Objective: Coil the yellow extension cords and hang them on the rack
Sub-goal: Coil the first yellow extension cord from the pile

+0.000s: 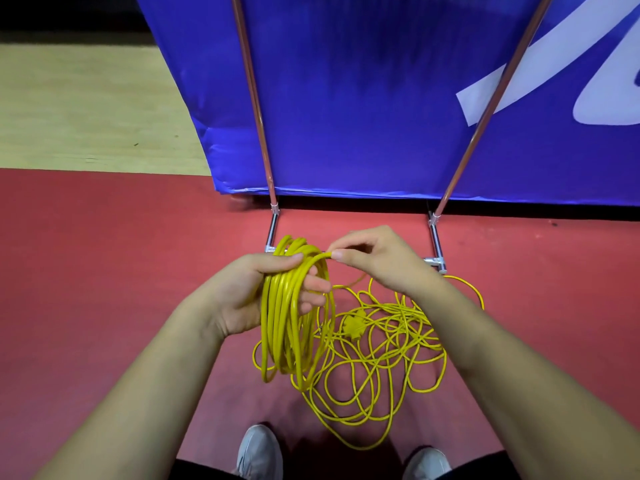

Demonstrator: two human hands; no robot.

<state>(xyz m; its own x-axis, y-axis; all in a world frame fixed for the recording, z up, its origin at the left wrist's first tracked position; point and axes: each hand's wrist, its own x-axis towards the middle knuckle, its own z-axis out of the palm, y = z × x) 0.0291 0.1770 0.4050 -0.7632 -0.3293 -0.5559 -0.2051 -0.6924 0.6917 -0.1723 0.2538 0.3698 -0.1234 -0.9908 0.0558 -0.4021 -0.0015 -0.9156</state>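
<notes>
Palm-up, left hand point(242, 292) grips the coil point(294, 313); right hand point(377, 261) fingers pinch its cord.

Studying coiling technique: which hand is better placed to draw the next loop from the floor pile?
Right. The right hand pinches the running strand beside the coil, above the loose cord on the floor; the left hand is busy gripping that coil.

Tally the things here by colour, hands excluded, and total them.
Yellow: 2, coiled yellow extension cord, loose yellow cord tangle
Blue: 1, blue fabric banner
Silver: 2, left silver metal pole, right silver metal pole
Grey: 2, left grey shoe, right grey shoe
Total: 7
</notes>
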